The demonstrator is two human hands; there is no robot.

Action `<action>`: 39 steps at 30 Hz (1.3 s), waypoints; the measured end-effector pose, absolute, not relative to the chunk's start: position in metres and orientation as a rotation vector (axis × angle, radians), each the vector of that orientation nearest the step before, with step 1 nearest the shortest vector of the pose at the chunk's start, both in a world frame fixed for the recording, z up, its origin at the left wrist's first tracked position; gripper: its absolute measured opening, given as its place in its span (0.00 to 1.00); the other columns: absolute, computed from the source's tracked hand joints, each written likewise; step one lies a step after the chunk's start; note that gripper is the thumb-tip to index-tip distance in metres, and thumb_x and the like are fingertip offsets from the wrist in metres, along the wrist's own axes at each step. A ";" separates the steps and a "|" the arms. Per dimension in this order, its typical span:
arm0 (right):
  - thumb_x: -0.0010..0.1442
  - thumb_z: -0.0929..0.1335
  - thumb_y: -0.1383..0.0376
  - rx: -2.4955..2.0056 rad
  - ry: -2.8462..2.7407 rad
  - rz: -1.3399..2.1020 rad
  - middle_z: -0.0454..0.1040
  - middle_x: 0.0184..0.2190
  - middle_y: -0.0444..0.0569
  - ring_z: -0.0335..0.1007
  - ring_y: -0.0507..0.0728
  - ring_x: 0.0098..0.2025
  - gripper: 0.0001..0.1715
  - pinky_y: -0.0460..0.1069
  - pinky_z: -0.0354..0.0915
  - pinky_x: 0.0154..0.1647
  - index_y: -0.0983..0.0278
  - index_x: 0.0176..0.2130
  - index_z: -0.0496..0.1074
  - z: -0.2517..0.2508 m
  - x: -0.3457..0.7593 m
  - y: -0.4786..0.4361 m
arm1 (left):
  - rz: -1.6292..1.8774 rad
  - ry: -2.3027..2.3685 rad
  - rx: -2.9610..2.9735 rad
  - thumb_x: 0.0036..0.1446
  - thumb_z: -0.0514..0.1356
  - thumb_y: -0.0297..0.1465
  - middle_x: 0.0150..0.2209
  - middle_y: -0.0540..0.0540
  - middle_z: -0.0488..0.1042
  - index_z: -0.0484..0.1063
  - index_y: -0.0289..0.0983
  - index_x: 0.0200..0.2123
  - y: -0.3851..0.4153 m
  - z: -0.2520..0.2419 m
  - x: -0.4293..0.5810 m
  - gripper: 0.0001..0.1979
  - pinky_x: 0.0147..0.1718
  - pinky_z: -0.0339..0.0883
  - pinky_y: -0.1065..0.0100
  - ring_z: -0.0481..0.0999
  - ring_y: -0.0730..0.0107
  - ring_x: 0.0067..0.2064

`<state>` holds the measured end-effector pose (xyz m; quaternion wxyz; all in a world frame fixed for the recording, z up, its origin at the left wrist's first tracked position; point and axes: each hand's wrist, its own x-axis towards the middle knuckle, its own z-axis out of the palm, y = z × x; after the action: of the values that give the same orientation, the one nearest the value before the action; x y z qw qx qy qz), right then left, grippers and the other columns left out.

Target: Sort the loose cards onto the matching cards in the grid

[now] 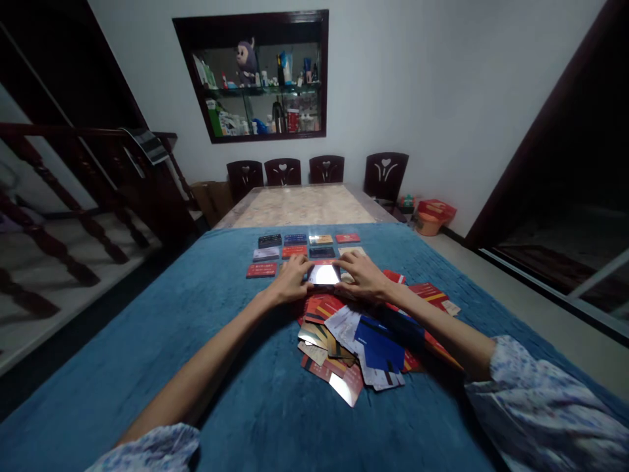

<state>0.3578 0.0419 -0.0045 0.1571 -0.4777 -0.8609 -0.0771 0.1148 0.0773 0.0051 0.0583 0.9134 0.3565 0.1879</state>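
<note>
Between my two hands is a shiny card (pixel 324 275) with glare across its face; whether it is one card or a stack I cannot tell. My left hand (pixel 293 278) grips its left end, and my right hand (pixel 362 275) grips its right end. Beyond them, card stacks sit in rows, among them a black stack (pixel 270 240), a dark blue stack (pixel 295 240) and a red stack (pixel 261 270). Below my hands and right forearm spreads a loose heap of cards, with a blue card (pixel 378 344) on top and a reddish card (pixel 339 380) at its near edge.
A blue cloth (pixel 196 314) covers the near part of the table, and the patterned tabletop (pixel 304 204) shows beyond it. Dark chairs (pixel 282 172) stand at the far end. Wooden railings (pixel 73 196) are on the left, and an orange bucket (pixel 428 223) is on the floor at right.
</note>
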 end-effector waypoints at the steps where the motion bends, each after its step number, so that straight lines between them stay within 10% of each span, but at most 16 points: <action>1: 0.59 0.70 0.53 -1.353 -2.466 -0.213 0.71 0.49 0.58 0.61 0.64 0.49 0.30 0.56 0.60 0.45 0.64 0.57 0.70 -0.005 0.354 0.046 | 0.569 1.092 2.764 0.51 0.63 0.26 0.50 0.41 0.69 0.71 0.38 0.51 0.079 0.005 0.110 0.22 0.53 0.64 0.52 0.66 0.54 0.53; 39: 0.59 0.69 0.52 -1.470 -2.713 -0.082 0.68 0.53 0.58 0.59 0.67 0.56 0.21 0.57 0.62 0.48 0.61 0.48 0.74 0.040 0.218 0.159 | 0.223 1.596 2.709 0.49 0.60 0.30 0.53 0.38 0.69 0.71 0.35 0.53 0.171 0.023 0.002 0.26 0.53 0.66 0.57 0.67 0.51 0.55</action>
<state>0.2176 0.1585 0.0398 0.0272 -0.4760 -0.8786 -0.0265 0.0025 0.1713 0.0231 -0.0050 0.8594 0.5064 0.0706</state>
